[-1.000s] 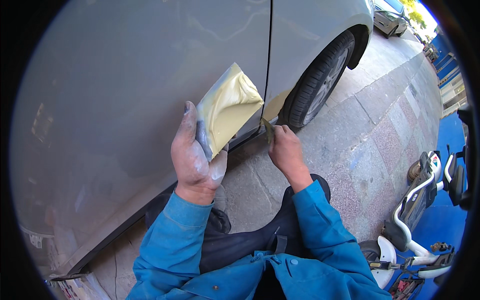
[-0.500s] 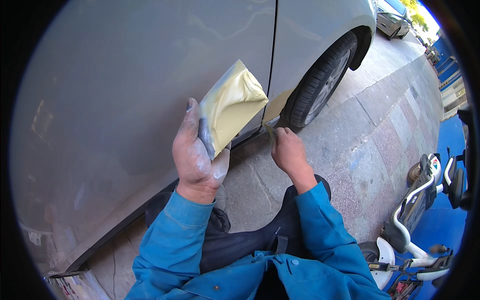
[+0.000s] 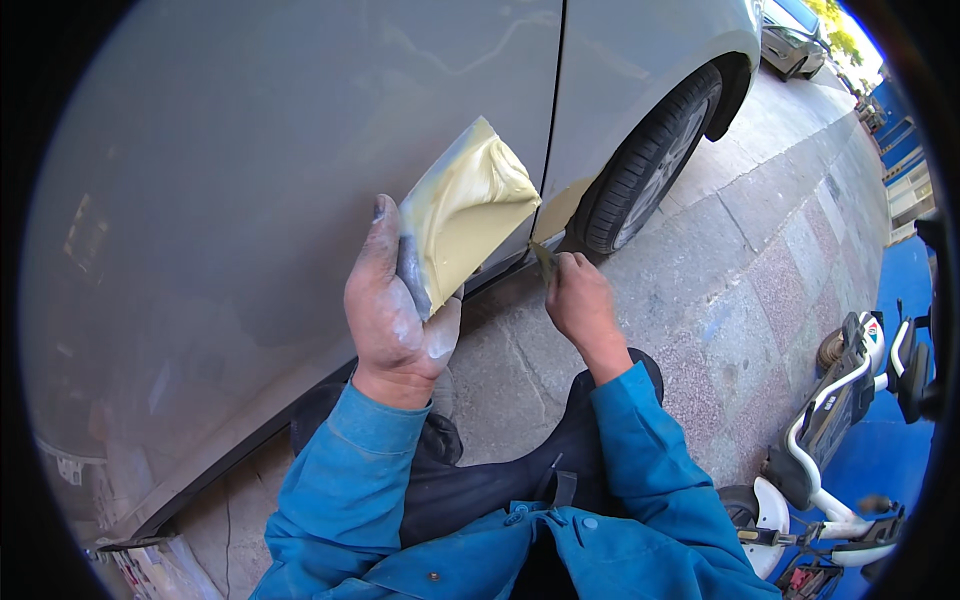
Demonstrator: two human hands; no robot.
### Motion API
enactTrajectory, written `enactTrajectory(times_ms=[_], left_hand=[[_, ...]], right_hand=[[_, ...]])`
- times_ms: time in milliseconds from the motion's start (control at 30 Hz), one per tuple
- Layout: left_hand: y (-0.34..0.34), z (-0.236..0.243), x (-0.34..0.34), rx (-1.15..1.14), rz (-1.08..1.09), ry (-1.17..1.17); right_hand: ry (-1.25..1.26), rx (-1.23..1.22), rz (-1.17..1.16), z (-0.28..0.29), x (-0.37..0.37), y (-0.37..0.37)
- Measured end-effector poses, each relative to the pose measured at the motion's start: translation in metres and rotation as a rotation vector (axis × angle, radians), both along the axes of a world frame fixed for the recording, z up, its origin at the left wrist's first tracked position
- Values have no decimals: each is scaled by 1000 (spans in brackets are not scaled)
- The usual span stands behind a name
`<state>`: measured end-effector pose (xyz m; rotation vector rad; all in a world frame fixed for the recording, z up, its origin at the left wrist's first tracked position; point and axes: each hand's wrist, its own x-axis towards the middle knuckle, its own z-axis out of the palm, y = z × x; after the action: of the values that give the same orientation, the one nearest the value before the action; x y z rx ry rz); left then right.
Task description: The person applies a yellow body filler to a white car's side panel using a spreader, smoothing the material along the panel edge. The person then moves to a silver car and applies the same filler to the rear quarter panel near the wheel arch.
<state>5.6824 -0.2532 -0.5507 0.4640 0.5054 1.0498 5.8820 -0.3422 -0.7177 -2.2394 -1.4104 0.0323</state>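
My left hand [image 3: 385,320], dusted with pale powder, grips a flat board [image 3: 411,265] by its lower part. Thick cream-yellow body filler [image 3: 478,215] is smeared across the board's face. My right hand [image 3: 582,305] is closed on a small putty scraper [image 3: 543,259], mostly hidden by the fingers. The scraper's blade is by the low edge of the car's front fender, close to the door seam; whether it touches the panel I cannot tell. Just above lies a yellowish patch [image 3: 563,207] on the fender, ahead of the grey car door [image 3: 290,170].
The front wheel [image 3: 650,165] stands right of the scraper. My bent legs are above the paved ground [image 3: 700,330]. A white-framed scooter [image 3: 825,410] is at the right, by a blue surface [image 3: 900,460]. Another car [image 3: 790,40] is parked farther off.
The car has shifted slightly rightward in the picture. Both hands keep nearly the same place and the same grip; the right hand with the scraper has moved only a little.
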Motion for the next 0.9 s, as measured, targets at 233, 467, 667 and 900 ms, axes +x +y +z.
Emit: enactTrajectory(times_ms=[233,467,667,900], left_hand=[[-1,0,-2,6,7,15],[-2,-1,0,1,-15,17],[-10,-15,2,-48,-95,64],[-26,-25,15,-104,-315,35]], right_hand=[[26,-3,3,-3,-1,-2],[210,235,33,-2,2,-28],[376,512,3,78,-19,-62],[279,675,187,148,-45,-72]])
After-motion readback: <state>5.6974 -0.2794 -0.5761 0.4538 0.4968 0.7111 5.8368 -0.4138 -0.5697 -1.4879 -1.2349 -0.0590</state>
